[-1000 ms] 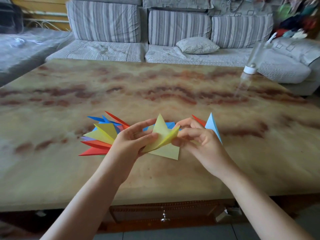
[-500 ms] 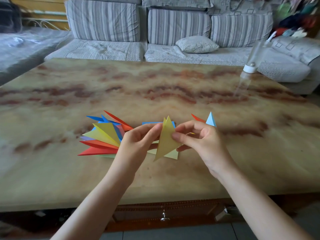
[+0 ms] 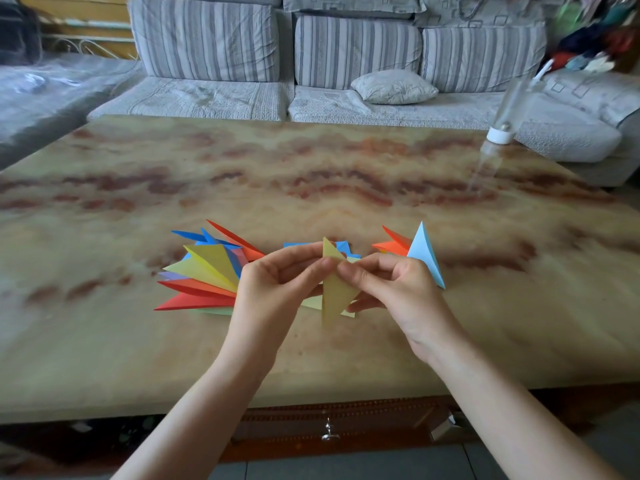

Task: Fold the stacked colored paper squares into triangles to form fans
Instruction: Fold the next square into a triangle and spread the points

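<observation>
A yellow paper triangle (image 3: pixel 335 292) stands on edge above the marble table, pinched between my left hand (image 3: pixel 277 285) and my right hand (image 3: pixel 391 289) at its upper part. Under it lies the stack of flat paper squares (image 3: pixel 346 253), blue and pale yellow, mostly hidden by my hands. To the left, a fan of folded triangles (image 3: pixel 204 275) in red, orange, yellow and blue spreads on the table. To the right stand a light blue triangle (image 3: pixel 425 254) and orange folded pieces (image 3: pixel 393 244), right behind my right hand.
The marble table (image 3: pixel 311 174) reaches back to a striped grey sofa (image 3: pixel 277 64) with a small cushion (image 3: pixel 393 86). A clear bottle with a white cap (image 3: pixel 502 133) stands upside down at the table's far right edge. A drawer knob (image 3: pixel 327 433) shows below the near edge.
The yellow sheet was half open a second ago; now it is pressed flat into a narrow triangle held upright. Both hands moved closer together at its top.
</observation>
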A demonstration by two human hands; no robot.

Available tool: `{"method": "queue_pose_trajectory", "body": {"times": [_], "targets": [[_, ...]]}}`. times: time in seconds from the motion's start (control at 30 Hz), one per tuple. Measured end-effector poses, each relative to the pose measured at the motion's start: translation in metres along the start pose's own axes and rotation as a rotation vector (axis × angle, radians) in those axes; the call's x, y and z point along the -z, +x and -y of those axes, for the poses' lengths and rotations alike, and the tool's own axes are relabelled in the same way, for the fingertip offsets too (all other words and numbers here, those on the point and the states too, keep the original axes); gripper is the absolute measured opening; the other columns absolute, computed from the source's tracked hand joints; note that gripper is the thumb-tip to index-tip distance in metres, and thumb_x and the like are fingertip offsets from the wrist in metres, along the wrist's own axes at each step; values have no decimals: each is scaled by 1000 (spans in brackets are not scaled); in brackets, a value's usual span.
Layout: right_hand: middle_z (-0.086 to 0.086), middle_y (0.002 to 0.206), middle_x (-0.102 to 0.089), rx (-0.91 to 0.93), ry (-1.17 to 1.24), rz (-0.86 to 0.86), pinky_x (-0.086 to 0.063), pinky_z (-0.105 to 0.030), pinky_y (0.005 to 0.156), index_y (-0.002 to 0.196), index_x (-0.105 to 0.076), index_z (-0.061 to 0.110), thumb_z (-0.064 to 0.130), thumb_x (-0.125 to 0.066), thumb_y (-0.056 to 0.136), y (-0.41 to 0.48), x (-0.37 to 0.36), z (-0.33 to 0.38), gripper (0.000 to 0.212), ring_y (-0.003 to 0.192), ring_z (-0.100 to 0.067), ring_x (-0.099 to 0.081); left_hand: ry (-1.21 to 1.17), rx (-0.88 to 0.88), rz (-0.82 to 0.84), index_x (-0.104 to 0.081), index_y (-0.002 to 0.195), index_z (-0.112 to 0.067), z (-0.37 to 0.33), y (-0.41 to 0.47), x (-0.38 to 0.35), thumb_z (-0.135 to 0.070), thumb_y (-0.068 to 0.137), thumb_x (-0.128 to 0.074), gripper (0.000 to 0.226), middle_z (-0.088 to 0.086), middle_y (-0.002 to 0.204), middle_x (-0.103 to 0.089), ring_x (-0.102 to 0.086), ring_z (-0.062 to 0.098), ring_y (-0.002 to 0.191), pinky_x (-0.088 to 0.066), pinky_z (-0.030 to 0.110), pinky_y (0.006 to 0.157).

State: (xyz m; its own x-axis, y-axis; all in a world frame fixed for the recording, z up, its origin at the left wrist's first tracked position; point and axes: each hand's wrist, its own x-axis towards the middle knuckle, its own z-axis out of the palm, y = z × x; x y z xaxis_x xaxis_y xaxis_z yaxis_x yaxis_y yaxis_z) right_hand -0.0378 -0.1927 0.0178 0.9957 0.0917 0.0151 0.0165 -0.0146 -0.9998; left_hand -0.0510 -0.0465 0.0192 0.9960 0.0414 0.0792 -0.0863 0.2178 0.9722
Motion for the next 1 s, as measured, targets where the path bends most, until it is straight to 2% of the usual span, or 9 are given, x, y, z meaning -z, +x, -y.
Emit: {"method": "queue_pose_trajectory", "body": {"times": [0.2,0.4,0.5,0.6,0.73,1.0], "targets": [[-3,67,-71,76,-53,-8,-55,-25,59,77,-71,3,15,-74,75,0,2,1,12,60,-12,-64,-47,-19,-41,-71,95,-7,-5,0,0,-14,77,-68,19,4,84,-76,-73,16,81,-56,21,65],[-4,66,-71,101,-50,6,-54,-23,59,78,-71,0,12,-73,77,-1,2,1,13,57,-10,-63,-54,-37,-71,-71,89,-7,-5,-1,-1,-11,78,-68,13,3,79,-76,-73,14,77,-56,22,61],[-3,65,-71,109,-53,26,-54,-22,58,77,-71,2,10,-72,78,-1,3,2,9,56,-11,-63,-7,-63,-54,-71,94,-14,-6,-1,0,-15,78,-67,16,0,81,-76,-72,12,77,-56,24,62],[-4,67,-71,123,-60,32,-54,-26,61,77,-71,2,12,-73,77,-2,3,2,11,59,-16,-63,27,-91,-39,-71,94,-14,-8,-2,-1,-12,80,-66,15,-5,81,-76,-71,9,75,-56,23,61],[-6,69,-72,134,-66,18,-56,-36,66,79,-72,1,27,-72,69,-3,3,3,27,64,-22,-65,1,-86,-55,-71,89,-9,-8,-1,-2,-10,78,-67,12,-8,79,-75,-72,8,74,-56,20,59],[-7,69,-71,147,-82,10,-55,-40,66,78,-71,2,26,-72,70,-3,2,3,26,65,-25,-65,4,-91,-89,-71,90,-8,-7,0,-1,-10,77,-68,13,0,80,-76,-72,12,75,-57,21,62]]}}
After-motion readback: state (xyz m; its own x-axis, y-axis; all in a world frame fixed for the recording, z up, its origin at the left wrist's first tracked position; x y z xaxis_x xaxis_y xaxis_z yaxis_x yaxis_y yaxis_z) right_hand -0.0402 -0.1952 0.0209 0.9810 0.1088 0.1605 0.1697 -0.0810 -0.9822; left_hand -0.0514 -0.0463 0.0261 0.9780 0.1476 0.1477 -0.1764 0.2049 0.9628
